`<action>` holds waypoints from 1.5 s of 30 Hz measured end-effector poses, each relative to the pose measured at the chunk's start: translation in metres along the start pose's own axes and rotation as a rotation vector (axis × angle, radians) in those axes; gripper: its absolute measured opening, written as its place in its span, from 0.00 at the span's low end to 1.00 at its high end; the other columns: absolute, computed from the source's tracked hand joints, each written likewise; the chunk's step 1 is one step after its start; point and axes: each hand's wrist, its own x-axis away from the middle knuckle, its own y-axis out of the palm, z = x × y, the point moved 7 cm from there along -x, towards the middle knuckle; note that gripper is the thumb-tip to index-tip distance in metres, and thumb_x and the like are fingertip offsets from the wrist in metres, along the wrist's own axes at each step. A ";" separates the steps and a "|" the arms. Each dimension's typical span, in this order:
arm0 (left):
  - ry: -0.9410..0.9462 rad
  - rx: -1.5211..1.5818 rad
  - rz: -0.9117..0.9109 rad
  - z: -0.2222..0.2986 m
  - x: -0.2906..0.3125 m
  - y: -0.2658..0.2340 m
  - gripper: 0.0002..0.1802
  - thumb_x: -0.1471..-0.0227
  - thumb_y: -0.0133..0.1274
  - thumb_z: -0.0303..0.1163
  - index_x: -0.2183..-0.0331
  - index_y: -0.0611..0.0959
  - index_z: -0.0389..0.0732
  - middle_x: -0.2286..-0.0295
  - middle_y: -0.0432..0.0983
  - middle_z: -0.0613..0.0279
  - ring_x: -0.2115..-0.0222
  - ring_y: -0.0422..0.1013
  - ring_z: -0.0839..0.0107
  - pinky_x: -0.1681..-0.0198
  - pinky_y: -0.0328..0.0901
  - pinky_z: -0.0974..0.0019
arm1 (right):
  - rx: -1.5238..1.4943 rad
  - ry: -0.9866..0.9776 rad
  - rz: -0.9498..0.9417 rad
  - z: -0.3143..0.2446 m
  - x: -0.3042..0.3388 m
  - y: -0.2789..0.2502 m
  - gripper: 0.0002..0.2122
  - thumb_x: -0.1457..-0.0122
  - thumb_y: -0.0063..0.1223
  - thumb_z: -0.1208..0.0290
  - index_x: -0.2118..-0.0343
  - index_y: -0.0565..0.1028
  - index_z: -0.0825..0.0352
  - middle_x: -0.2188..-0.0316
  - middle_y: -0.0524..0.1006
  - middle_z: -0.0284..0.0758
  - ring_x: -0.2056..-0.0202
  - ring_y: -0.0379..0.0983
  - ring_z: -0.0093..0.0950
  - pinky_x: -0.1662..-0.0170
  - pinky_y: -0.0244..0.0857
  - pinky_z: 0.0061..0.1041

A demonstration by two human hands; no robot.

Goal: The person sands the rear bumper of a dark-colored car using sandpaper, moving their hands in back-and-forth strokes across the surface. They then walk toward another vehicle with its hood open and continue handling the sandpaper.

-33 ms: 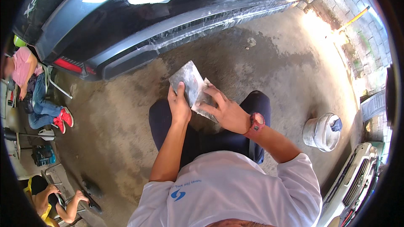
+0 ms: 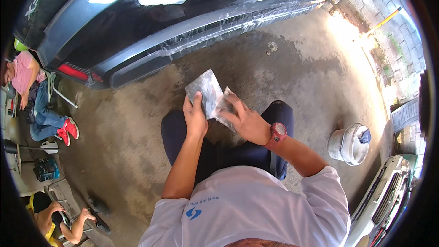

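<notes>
In front of my knees, my left hand [image 2: 195, 118] grips a flat, roughly rectangular grey panel [image 2: 204, 87] with whitish smears, thumb on top and the other fingers underneath. My right hand [image 2: 250, 124], with a red watch [image 2: 278, 131] at its wrist, holds a thin grey-and-white smeared sheet [image 2: 227, 122] against the panel's right edge. Its fingers lie bent across that sheet, and the thumb side is partly hidden. I cannot tell what either piece is made of.
A dark car [image 2: 132, 32] with a dusty, scuffed bumper stands ahead. A whitish bucket [image 2: 342, 144] with a blue cloth is at right, near a detached white car front [image 2: 382, 196]. At left sit a person in pink [image 2: 24, 71] and another in yellow [image 2: 48, 228].
Both hands and the two held pieces have shifted very slightly, the panel a little right and down. The seated person in pink has moved the head a little.
</notes>
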 end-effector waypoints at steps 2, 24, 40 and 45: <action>-0.034 -0.038 -0.044 -0.016 -0.007 -0.006 0.20 0.26 0.54 0.33 0.40 0.77 0.34 0.47 0.81 0.57 0.49 0.77 0.69 0.41 0.70 0.62 | 0.088 0.064 -0.060 0.032 0.004 0.023 0.33 0.42 0.57 0.84 0.32 0.70 0.57 0.36 0.66 0.50 0.33 0.69 0.54 0.47 0.84 0.42; 0.173 -0.735 0.369 -0.022 -0.008 -0.022 0.34 0.24 0.51 0.46 0.35 0.70 0.24 0.41 0.73 0.40 0.43 0.73 0.56 0.38 0.67 0.58 | -1.182 0.564 -0.115 0.122 0.010 0.054 0.29 0.30 0.53 0.71 0.28 0.64 0.71 0.44 0.81 0.49 0.45 0.78 0.40 0.37 0.68 0.35; -0.212 -0.757 0.621 0.081 0.102 0.031 0.50 0.29 0.56 0.56 0.26 0.58 0.28 0.30 0.61 0.36 0.32 0.65 0.48 0.30 0.62 0.54 | -1.026 0.793 -0.512 0.008 0.076 -0.029 0.29 0.34 0.59 0.62 0.36 0.73 0.77 0.55 0.84 0.56 0.54 0.83 0.50 0.48 0.74 0.44; -0.257 -0.829 0.563 0.178 0.129 0.105 0.47 0.29 0.56 0.55 0.28 0.62 0.30 0.31 0.64 0.40 0.34 0.68 0.48 0.31 0.65 0.52 | -0.976 0.648 -0.589 -0.080 0.057 -0.164 0.27 0.34 0.58 0.61 0.35 0.74 0.69 0.49 0.83 0.54 0.47 0.80 0.51 0.43 0.72 0.44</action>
